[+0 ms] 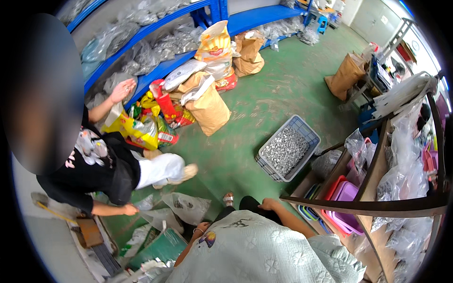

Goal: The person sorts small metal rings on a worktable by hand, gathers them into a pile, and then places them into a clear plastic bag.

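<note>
My left hand [203, 227], with a bracelet at the wrist, hangs beside my shirt, near clear plastic bags [188, 207] with grey contents. Its fingers are mostly hidden, and I cannot tell whether it grips anything. My right hand [269, 204] is by my dark trouser leg, fingers curled in, with nothing seen in it. Ahead and to the right on the green floor stands a grey-blue plastic crate [313, 138], which holds many small silvery metal pieces [284, 150].
At left, another person [111, 162] raises one open hand and has the other at a small clear bag [145, 203]. Full sacks [207, 106] stand by the blue shelving [165, 70]. A wooden shelf [368, 205] with coloured trays [347, 203] is close on my right.
</note>
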`<move>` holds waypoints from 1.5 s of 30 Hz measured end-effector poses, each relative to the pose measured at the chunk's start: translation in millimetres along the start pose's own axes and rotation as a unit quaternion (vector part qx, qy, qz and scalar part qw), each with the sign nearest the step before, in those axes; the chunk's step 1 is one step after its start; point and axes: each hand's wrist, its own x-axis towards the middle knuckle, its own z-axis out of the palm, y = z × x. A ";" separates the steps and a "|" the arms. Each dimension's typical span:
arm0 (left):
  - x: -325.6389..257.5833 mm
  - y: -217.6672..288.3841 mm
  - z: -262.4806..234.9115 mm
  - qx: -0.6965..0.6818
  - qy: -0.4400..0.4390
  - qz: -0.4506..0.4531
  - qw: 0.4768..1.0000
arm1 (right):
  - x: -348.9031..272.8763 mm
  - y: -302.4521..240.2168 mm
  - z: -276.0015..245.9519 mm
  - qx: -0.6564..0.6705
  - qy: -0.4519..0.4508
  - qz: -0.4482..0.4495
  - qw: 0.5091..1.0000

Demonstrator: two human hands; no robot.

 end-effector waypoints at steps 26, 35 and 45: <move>174.9 213.9 -141.9 0.050 -0.100 -0.016 0.994 | 42.0 33.3 -108.1 0.334 -0.001 -0.084 0.939; 259.9 267.8 -183.8 0.052 -0.154 -0.065 0.985 | 71.0 -21.6 -189.4 0.260 0.129 0.027 0.956; 385.9 432.9 -194.1 0.085 -0.193 -0.017 0.977 | 89.3 15.5 -275.0 0.268 0.173 0.061 0.946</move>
